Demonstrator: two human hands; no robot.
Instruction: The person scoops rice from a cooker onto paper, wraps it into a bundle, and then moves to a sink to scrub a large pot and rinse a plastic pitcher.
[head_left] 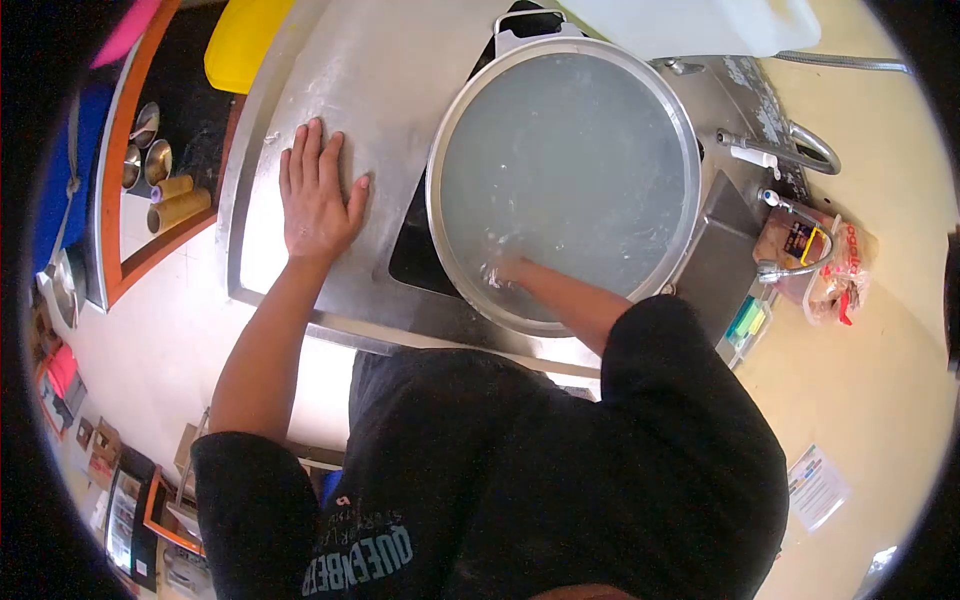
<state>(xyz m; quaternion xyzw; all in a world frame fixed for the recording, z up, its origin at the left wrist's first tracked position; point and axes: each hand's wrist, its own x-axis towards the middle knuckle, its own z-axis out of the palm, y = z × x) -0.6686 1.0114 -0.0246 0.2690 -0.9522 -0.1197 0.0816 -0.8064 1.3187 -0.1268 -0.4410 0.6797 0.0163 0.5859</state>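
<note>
A big round metal pot (437,200) full of cloudy grey water (570,170) stands in front of me. My right hand (512,270) is dipped into the water near the pot's closest rim. Its fingers are lost beneath the murky surface, so I cannot see whether they hold anything. Small splashes and bubbles show around the wrist. To the left of the pot, my left hand (318,195) lies flat on the stainless steel counter (385,120) with its fingers stretched out and nothing in it.
A dark rectangular surface (412,250) shows under the pot. Curved taps (815,150) rise at the right, beside a sink (725,215) and a red-labelled plastic bag (840,265). A whitish plastic container (690,25) is at the top. Metal bowls (158,160) sit on an orange-edged shelf at left.
</note>
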